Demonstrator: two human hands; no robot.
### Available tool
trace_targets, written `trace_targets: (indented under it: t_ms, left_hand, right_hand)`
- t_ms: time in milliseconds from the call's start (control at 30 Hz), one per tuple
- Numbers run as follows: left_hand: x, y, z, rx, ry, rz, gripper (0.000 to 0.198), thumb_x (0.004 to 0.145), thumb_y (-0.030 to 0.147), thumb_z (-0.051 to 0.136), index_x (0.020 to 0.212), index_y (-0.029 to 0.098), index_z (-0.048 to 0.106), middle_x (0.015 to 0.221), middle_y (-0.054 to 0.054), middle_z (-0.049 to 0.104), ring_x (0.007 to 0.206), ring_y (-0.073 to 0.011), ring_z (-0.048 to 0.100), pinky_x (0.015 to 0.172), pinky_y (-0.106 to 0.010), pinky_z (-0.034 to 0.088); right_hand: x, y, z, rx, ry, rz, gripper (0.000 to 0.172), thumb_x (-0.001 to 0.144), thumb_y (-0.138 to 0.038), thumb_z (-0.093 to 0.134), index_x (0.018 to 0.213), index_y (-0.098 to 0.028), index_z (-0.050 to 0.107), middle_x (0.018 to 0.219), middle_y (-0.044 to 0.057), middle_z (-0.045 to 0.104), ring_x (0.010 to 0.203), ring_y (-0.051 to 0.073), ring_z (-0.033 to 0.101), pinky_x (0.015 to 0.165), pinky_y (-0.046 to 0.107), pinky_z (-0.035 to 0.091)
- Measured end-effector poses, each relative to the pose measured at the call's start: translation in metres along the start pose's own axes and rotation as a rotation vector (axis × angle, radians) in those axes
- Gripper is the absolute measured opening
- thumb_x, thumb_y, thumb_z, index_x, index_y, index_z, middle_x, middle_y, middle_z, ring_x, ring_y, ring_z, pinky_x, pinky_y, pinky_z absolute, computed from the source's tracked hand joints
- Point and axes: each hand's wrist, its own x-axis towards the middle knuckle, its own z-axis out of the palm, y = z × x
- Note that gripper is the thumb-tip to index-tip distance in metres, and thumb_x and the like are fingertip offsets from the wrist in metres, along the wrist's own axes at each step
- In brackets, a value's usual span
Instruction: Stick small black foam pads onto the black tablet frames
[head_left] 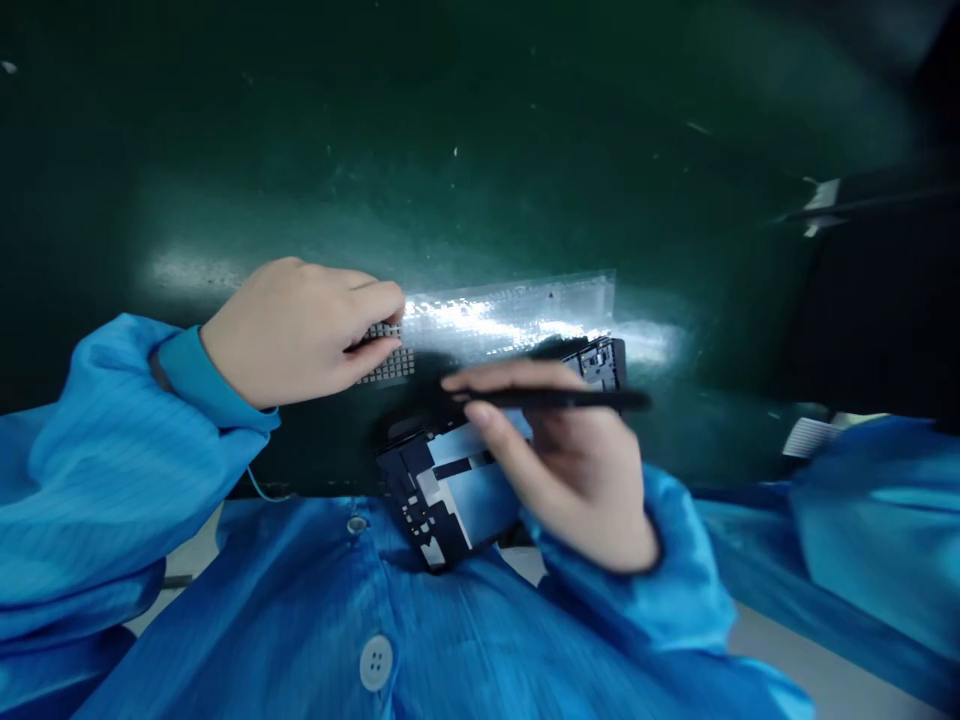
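My left hand [300,330] is closed, thumb and forefinger pinched at the left end of a clear plastic sheet [510,310]. Under those fingers shows a grid of small grey-brown square pads [390,365]. My right hand [562,440], blurred by motion, grips a slim black pen-like tool [570,399], perhaps tweezers; its tip points left toward the pads. Beneath that hand an opened phone [472,490] lies tilted at the table's near edge, its inner parts and a bluish panel facing up. The right hand hides the phone's middle.
The dark green table top [450,150] reflects light and bears small specks. At the right are a dark object [870,300] and another person's blue sleeve [885,510]. A thin blue cord [262,488] hangs from my left wristband [217,380].
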Motion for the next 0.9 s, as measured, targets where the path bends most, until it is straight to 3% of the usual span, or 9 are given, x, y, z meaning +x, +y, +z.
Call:
trace_targets:
  t_ms: [100, 200, 333, 467, 567, 633, 733, 833, 900]
  left_hand:
    - [0.002, 0.000, -0.002, -0.016, -0.040, -0.009, 0.025, 0.100, 0.043, 0.063, 0.105, 0.024, 0.078, 0.079, -0.001, 0.068, 0.077, -0.0214, 0.070, 0.079, -0.034, 0.047]
    - [0.003, 0.001, -0.003, -0.024, -0.050, -0.024, 0.021, 0.098, 0.041, 0.066, 0.104, 0.025, 0.078, 0.078, -0.001, 0.067, 0.078, -0.0216, 0.070, 0.080, -0.033, 0.047]
    - [0.004, 0.002, -0.001, 0.022, -0.051, -0.006, 0.023, 0.100, 0.042, 0.064, 0.105, 0.024, 0.077, 0.077, 0.001, 0.065, 0.075, -0.0196, 0.068, 0.078, -0.031, 0.045]
    - [0.006, 0.007, -0.005, 0.109, -0.102, -0.010, 0.027, 0.106, 0.042, 0.057, 0.108, 0.024, 0.077, 0.079, -0.001, 0.068, 0.073, -0.0189, 0.067, 0.073, -0.030, 0.040]
    - [0.007, 0.013, -0.012, 0.208, -0.184, -0.024, 0.031, 0.110, 0.040, 0.051, 0.117, 0.028, 0.079, 0.095, -0.003, 0.079, 0.076, -0.0195, 0.069, 0.068, -0.032, 0.037]
    - [0.007, 0.017, -0.015, 0.269, -0.209, -0.014, 0.036, 0.112, 0.039, 0.048, 0.123, 0.030, 0.080, 0.106, -0.004, 0.083, 0.079, -0.0206, 0.071, 0.065, -0.033, 0.034]
    - [0.006, 0.017, -0.015, 0.290, -0.214, -0.007, 0.040, 0.114, 0.039, 0.044, 0.127, 0.031, 0.082, 0.110, -0.004, 0.085, 0.081, -0.0216, 0.073, 0.064, -0.034, 0.035]
    - [0.005, 0.015, -0.013, 0.253, -0.194, -0.015, 0.041, 0.113, 0.039, 0.045, 0.125, 0.031, 0.083, 0.108, -0.003, 0.085, 0.080, -0.0210, 0.072, 0.066, -0.033, 0.039]
    - [0.005, 0.014, -0.013, 0.228, -0.175, -0.016, 0.041, 0.113, 0.039, 0.045, 0.124, 0.032, 0.084, 0.107, -0.003, 0.085, 0.080, -0.0210, 0.073, 0.068, -0.034, 0.042]
  right_hand:
    - [0.051, 0.013, -0.015, -0.015, -0.196, -0.088, 0.011, 0.113, -0.031, 0.073, 0.123, -0.028, 0.077, 0.128, 0.007, 0.086, 0.124, 0.028, 0.083, 0.115, 0.047, 0.067]
    - [0.076, 0.026, -0.019, 0.010, -0.318, -0.085, 0.022, 0.114, -0.045, 0.071, 0.122, -0.026, 0.077, 0.125, 0.008, 0.085, 0.121, 0.028, 0.082, 0.112, 0.046, 0.066]
    - [0.074, 0.030, -0.018, 0.060, -0.297, -0.063, 0.028, 0.113, -0.052, 0.072, 0.122, -0.026, 0.076, 0.122, 0.007, 0.084, 0.122, 0.027, 0.081, 0.114, 0.045, 0.064]
    - [0.079, 0.031, -0.019, 0.006, -0.310, -0.116, 0.019, 0.114, -0.041, 0.072, 0.120, -0.024, 0.077, 0.122, 0.007, 0.084, 0.118, 0.026, 0.082, 0.110, 0.044, 0.066]
    - [0.078, 0.033, -0.020, 0.045, -0.292, -0.167, 0.014, 0.112, -0.036, 0.076, 0.117, -0.023, 0.078, 0.117, 0.007, 0.085, 0.113, 0.025, 0.083, 0.105, 0.043, 0.068]
    - [0.063, 0.032, -0.018, 0.136, -0.218, -0.126, 0.009, 0.112, -0.033, 0.076, 0.117, -0.025, 0.077, 0.115, 0.005, 0.086, 0.109, 0.024, 0.084, 0.101, 0.041, 0.070]
    - [0.016, 0.029, -0.003, 0.235, 0.103, -0.049, 0.007, 0.113, -0.026, 0.073, 0.120, -0.028, 0.075, 0.111, 0.003, 0.085, 0.103, 0.021, 0.083, 0.096, 0.040, 0.071]
    - [-0.029, 0.031, 0.022, 0.233, 0.404, -0.113, 0.013, 0.112, -0.019, 0.070, 0.121, -0.027, 0.074, 0.103, 0.003, 0.081, 0.097, 0.020, 0.080, 0.090, 0.039, 0.068]
    - [-0.044, 0.035, 0.036, 0.194, 0.463, -0.180, 0.017, 0.110, -0.015, 0.068, 0.122, -0.025, 0.072, 0.102, 0.005, 0.081, 0.097, 0.021, 0.079, 0.090, 0.040, 0.067]
